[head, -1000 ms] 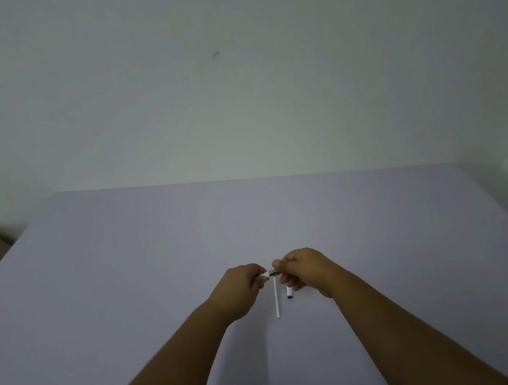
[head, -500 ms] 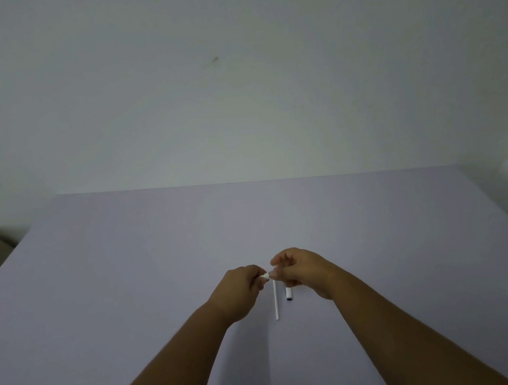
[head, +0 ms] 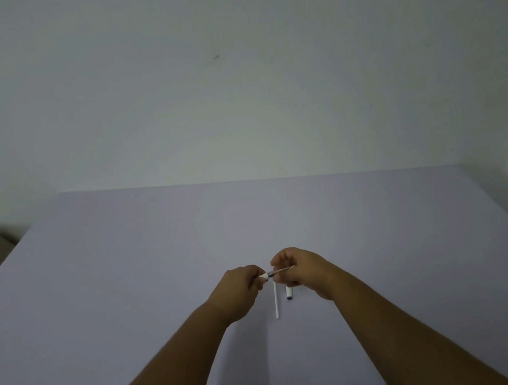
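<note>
While two pen parts lie loose on the pale lilac bench (head: pixel 133 291), the work looks roughly half done.
Just above the bench, the left hand (head: pixel 241 286) pinches a white plastic pen barrel (head: pixel 264 276) in its fingers. The right hand (head: pixel 302 271) curls its fingers round the thin brownish rod (head: pixel 282 270) that sticks out of the barrel. A slim white tube (head: pixel 276 300) and a short white cap (head: pixel 289 293) wait below, untouched.

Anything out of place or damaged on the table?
Nothing looks spilled or broken. The left hand and right hand pinch a slim pen part between them; a thin white tube and a short dark-ended piece lie side by side on the table.
</note>
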Available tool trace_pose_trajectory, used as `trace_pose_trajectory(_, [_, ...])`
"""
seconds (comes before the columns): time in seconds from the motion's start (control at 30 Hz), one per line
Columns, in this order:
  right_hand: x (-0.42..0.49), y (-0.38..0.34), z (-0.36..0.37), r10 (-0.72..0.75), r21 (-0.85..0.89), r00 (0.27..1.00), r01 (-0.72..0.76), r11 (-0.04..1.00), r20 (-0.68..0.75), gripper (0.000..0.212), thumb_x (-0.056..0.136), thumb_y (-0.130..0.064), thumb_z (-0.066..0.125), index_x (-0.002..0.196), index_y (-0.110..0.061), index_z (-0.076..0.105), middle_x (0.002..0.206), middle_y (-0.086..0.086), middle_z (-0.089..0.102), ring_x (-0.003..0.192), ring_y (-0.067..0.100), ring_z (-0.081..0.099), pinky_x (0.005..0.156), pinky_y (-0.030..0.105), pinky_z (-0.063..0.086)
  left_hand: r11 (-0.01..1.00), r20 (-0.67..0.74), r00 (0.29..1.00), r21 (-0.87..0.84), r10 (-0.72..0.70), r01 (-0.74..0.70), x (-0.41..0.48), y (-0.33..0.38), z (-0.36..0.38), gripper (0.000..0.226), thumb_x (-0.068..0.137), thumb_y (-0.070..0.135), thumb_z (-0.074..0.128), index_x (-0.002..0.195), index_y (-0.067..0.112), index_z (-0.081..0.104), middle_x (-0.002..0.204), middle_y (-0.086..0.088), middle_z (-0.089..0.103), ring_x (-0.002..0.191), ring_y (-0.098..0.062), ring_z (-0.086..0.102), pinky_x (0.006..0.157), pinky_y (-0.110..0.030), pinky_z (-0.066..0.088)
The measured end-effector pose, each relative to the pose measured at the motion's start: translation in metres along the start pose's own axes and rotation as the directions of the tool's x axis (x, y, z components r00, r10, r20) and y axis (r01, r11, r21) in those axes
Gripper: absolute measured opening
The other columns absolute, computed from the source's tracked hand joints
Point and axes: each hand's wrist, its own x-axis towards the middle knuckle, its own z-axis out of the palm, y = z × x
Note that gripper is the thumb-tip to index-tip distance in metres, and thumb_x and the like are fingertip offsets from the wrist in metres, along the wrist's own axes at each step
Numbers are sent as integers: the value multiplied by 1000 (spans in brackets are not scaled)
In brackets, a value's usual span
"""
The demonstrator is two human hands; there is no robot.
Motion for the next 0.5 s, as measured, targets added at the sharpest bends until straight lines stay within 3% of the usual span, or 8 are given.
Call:
trace_pose_trajectory(0.1, [-1,-2,1,42,38,999,-41,998,-13,17,83,-25,68,87,-9,67,80,5,67,67,15,61,65,26,55,1000,0,1000,-4,-4,4,0,0,-1,23,97,25,45,90,14,63,79,2,59,70,-14,51,54,-16,33])
trace_pose_trajectory(0.23, [2,-4,-2,-27,137,990,46,989,-136,5,83,-7,64,82,-12,66,76,4,63,64,11,60,62,21,55,995,-13,999,-94,-38,37,0,2,-3,20,96,25,45,103,17,62,84,-3,64,70,-14,52,56,-18,38])
trace_pose_trajectory(0.4, [4,-8,-3,-15,169,986,44,985,-167,13,79,-8,68,87,-18,64,80,7,64,65,12,63,57,19,54,984,-7,997,-160,-78,76,-2,2,1,14,93,38,47,103,31,55,58,1,50,54,-13,46,56,-23,40])
trace_pose_trajectory(0.5, [8,-8,0,19,222,976,31,975,-216,17,79,-10,68,89,-22,62,82,8,66,65,13,65,56,20,56,976,-35,991,-182,-127,119,0,1,4,16,94,39,45,100,29,56,74,-16,67,60,-19,52,59,-30,45])
